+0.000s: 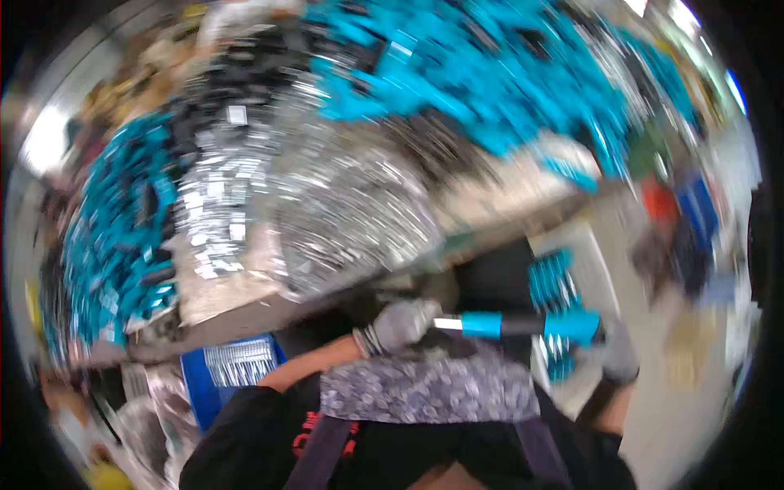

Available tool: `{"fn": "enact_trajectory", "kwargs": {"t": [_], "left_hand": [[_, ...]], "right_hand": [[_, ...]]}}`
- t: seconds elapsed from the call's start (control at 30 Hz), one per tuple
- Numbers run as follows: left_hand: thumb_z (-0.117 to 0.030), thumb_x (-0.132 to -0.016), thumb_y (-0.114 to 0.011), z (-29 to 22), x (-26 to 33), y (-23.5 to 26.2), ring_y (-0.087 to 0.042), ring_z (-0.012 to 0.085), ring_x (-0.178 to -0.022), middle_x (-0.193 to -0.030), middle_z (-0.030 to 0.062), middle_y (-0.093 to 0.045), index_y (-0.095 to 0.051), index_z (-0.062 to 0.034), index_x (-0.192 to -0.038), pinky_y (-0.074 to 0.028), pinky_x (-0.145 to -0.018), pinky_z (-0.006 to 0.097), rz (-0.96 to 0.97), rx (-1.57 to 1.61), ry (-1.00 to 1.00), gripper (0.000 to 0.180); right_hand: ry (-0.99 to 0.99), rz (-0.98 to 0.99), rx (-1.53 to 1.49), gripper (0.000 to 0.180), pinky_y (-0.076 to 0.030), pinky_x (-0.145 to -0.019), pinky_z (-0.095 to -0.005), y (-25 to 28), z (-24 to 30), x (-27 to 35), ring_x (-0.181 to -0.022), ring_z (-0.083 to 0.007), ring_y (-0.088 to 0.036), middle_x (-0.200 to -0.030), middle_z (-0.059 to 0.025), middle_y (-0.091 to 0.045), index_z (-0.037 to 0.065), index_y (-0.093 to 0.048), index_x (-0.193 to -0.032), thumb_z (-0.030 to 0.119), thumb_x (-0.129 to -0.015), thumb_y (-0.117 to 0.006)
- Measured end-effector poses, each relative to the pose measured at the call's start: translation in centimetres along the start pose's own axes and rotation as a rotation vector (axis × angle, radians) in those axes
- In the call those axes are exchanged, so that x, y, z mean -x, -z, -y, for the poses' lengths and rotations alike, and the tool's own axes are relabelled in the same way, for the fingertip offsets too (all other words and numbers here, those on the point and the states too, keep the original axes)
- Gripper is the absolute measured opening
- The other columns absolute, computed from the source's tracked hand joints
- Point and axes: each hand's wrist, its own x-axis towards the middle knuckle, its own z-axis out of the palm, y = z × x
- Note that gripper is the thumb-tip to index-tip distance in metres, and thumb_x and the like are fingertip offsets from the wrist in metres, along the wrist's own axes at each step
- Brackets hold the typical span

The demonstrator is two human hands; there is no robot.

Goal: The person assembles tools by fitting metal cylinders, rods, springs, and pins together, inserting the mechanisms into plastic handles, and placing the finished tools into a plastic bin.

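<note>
piece (523, 325), teal and black — between left fingers (422, 315) and right fingers (619, 353)

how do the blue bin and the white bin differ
The blue bin sits on the person's left; the white bin is on the right, near the right hand. The blue bin holds silvery pieces; the white bin holds turquoise pieces. Both contain several pieces.

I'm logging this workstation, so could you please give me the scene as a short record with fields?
Left grip: gloved, on the pale end of a teal-and-black object
Right grip: gloved, at the object's other end
Table: large teal heap, shiny silvery heap
Right side: white bin with teal pieces
Left side: blue bin with silvery pieces
Clarity: blurred; fine detail unclear
</note>
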Motion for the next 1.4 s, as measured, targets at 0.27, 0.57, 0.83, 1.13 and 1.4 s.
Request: {"fn": "enact_trajectory", "kwargs": {"t": [0.27,0.57,0.83,1.13,1.4], "left_hand": [[-0.048,-0.099,-0.056,-10.7,-12.8,4.4,-0.06,0.0144,-0.09,-0.107,0.015,-0.064,-0.032,-0.0002,-0.151,-0.049,-0.084,0.028,0.211,0.849,0.098,0.075],[-0.076,-0.092,-0.042,-9.1,-8.2,4.4,-0.06,0.0209,-0.104,-0.122,0.0155,-0.061,-0.041,0.0025,-0.147,-0.046,-0.096,0.035,0.099,0.393,0.301,0.095],[-0.058,-0.101,-0.047,-4.9,0.9,3.8,-0.057,0.0228,-0.114,-0.124,0.0136,-0.061,-0.045,0.0035,-0.143,-0.042,-0.103,0.036,-0.232,0.662,0.761,0.075],[-0.043,-0.106,-0.043,-3.3,1.3,3.7,-0.056,0.0258,-0.12,-0.132,0.0169,-0.058,-0.046,0.0042,-0.141,-0.042,-0.105,0.037,-0.222,0.619,0.879,0.058],[-0.038,-0.107,-0.042,-4.6,-1.2,3.0,-0.056,0.0259,-0.119,-0.132,0.0175,-0.059,-0.05,0.0046,-0.137,-0.042,-0.105,0.036,-0.162,0.46,0.846,0.053]], "right_hand": [[0.227,-0.893,0.432,0.062,-0.053,-0.089,-0.04,4.7,-13.8,0.5,-0.103,-0.0277,-0.068,-0.112,-0.0196,-0.07,0.003,-0.053,-0.137,0.033,-0.086,-0.074],[-0.306,-0.736,-0.028,0.046,-0.051,-0.058,-0.0274,12.9,-31.7,2.5,-0.075,-0.0137,-0.066,-0.096,-0.0094,-0.071,-0.001,-0.069,-0.119,0.033,-0.088,-0.073],[-0.552,-0.802,0.199,0.033,-0.053,-0.062,-0.0357,23.6,-37.4,-1.7,-0.065,-0.0202,-0.067,-0.082,-0.01,-0.073,0.005,-0.077,-0.102,0.032,-0.083,-0.075],[0.091,-0.974,0.9,0.054,-0.054,-0.083,-0.0393,23.9,-16.5,-9.6,-0.099,-0.0298,-0.069,-0.115,-0.0186,-0.069,0.007,-0.063,-0.128,0.036,-0.083,-0.074],[-0.278,-0.36,1.167,0.054,-0.048,-0.099,-0.0456,20.2,-27.5,-25.9,-0.113,-0.0384,-0.062,-0.118,-0.0227,-0.067,0.009,-0.064,-0.126,0.036,-0.08,-0.072]]}}
